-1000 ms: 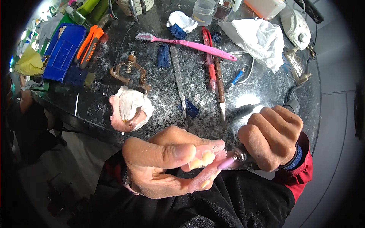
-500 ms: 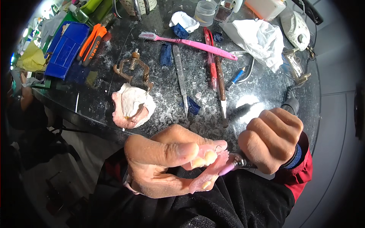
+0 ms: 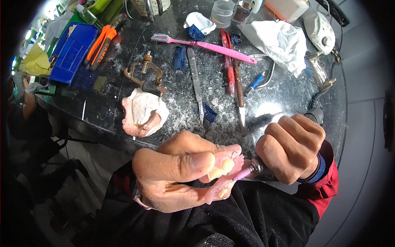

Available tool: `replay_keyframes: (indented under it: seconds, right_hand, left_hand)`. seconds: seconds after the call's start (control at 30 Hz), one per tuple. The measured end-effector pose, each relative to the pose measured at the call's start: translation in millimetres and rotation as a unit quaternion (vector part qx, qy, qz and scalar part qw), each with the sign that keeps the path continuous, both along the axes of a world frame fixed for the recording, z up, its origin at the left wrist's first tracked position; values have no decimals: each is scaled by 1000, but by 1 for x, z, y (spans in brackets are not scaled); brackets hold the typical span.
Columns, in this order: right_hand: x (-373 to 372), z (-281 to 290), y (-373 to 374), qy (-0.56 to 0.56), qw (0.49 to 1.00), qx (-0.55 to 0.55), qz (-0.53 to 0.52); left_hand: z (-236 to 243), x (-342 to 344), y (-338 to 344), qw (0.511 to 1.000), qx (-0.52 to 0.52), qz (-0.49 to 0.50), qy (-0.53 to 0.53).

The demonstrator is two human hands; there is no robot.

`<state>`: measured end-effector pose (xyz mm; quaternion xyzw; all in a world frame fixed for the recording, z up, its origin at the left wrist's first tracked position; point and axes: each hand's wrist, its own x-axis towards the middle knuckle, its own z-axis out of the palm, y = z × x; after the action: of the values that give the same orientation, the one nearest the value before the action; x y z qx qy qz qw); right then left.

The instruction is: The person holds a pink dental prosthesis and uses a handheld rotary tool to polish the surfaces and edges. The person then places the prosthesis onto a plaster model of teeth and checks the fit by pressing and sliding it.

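Gripping pink denture (image 3: 227, 179) between left hand (image 3: 177, 173) thumb and fingers. Clenching lilac-tipped rotary tool (image 3: 256, 166) in curled right hand (image 3: 292, 149).

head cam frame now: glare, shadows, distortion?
Head view: blown-out glare on the black table by the right hand, dark shadow at its lower side; head view: left hand and pink denture piece brightly lit; head view: fisheye bends the table edge, corners go black, lower left too dim to read well.
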<state>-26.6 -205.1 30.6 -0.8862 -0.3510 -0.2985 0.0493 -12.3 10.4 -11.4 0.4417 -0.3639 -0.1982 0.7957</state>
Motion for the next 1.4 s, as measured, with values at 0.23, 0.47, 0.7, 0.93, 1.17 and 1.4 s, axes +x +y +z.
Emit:
replay_keyframes:
  seconds: [0.23,0.47,0.7,0.93,1.17,1.4]
  right_hand:
    - [-1,6,2,-9,1000,3,-16]
    - [-1,-5,3,-9,1000,15,16]
    - [-3,4,5,53,997,36,-42]
    - [0,0,-1,33,999,-27,26]
    - [-4,0,5,57,998,16,-26]
    - [-2,2,3,3,999,-23,36]
  left_hand:
    - [3,0,1,1000,-1,2,-5]
    - [3,-4,0,1000,-4,14,0]
    - [0,-6,-2,999,-12,29,0]
    - [0,-7,-2,998,-20,52,-11]
    - [-1,-16,-2,997,-31,56,47]
    - [-3,-7,-7,987,-23,128,-90]
